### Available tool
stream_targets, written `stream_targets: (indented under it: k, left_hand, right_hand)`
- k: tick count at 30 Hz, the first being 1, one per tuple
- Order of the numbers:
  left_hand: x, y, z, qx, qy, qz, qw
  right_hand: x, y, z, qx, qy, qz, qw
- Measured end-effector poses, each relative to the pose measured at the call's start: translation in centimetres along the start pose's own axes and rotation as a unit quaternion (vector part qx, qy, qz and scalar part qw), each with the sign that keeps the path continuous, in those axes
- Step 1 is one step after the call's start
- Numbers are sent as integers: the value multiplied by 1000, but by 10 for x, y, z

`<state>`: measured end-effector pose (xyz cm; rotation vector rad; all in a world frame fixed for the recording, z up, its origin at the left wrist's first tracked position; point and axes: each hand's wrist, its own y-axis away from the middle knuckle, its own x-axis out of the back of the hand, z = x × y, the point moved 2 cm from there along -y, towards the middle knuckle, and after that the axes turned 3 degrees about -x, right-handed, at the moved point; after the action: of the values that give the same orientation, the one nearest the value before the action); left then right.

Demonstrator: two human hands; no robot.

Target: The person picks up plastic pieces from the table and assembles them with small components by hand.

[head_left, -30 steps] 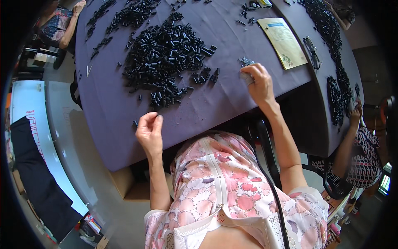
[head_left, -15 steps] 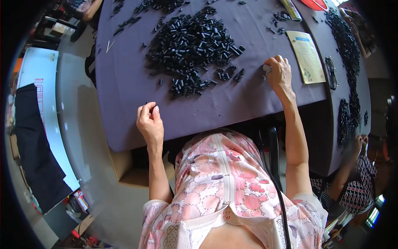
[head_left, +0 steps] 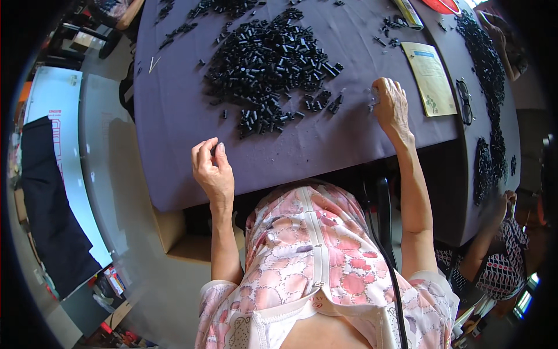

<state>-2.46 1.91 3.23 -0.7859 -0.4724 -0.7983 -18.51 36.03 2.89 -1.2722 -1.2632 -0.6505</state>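
A large heap of short black plastic tubes (head_left: pixel 261 61) lies in the middle of the purple-grey cloth. Left of the heap's near end, over the table's front part, my left hand (head_left: pixel 213 174) is closed with curled fingers, and a small black plastic piece (head_left: pixel 214 150) shows between thumb and fingers. To the right of the heap, my right hand (head_left: pixel 393 110) rests on the cloth with its fingers bent together. Small clear or whitish bits (head_left: pixel 372 103) lie at its fingertips; what the fingers pinch is mostly hidden.
Right of my right hand lies a tan booklet (head_left: pixel 429 78), then black eyeglasses (head_left: pixel 465 102). A second table carries a long strip of black pieces (head_left: pixel 491 81), with other people's arms beside it. An open cardboard box (head_left: pixel 192 247) stands under the front edge.
My left hand has shifted slightly up and right, its fingertips turning. The right hand's fingers have drawn in a little, and more clear bits show beside them.
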Motion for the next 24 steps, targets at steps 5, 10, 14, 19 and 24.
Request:
stream_targets:
  k: [5,10,14,19,24]
  left_hand:
    - [-11,5,11,-25,30,-11,999]
    - [-25,15,21,-33,66,-59,996]
    - [-27,18,31,-38,74,-69,994]
    - [-30,14,37,-54,80,-74,993]
    - [-50,-9,59,-134,72,-96,984]
  right_hand:
    - [4,-3,3,-15,-61,20,998]
    - [3,-12,-26,50,-105,-29,993]
    - [-15,-27,-39,103,-129,-21,986]
    - [-18,-38,-49,123,-99,-49,986]
    - [-23,-45,-52,135,-73,-96,983]
